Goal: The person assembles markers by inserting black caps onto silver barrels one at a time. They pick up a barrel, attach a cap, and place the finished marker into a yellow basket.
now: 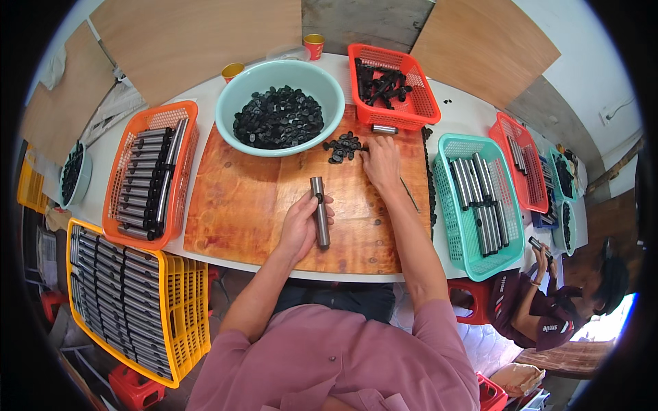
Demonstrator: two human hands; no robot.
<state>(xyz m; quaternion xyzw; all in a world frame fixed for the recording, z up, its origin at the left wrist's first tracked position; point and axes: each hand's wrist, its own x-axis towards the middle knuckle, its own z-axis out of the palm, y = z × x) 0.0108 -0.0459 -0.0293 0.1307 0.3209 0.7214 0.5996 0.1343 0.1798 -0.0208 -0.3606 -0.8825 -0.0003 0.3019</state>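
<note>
In my left hand [299, 222], fingers wrapped round it, is a grey metal tube [321, 219] with a dark spot near its upper end, standing nearly upright over the wooden board [240, 212]. My right hand [382, 163] is at the right edge of a small pile of black oval caps [343, 146], its fingers bent and drawn together. Whatever those fingertips may pinch is hidden. Just beyond them lies a short metal cylinder [384, 129]. A pale green bowl [226, 113] full of similar black caps stands behind the pile.
An orange basket [188, 113] and a yellow crate [185, 301] of tubes stand left. A red basket [428, 103] of black parts is at the back. Right are a green basket [449, 147] of tubes and a co-worker [548, 301] holding a tube. A thin rod [410, 194] lies beside my right forearm.
</note>
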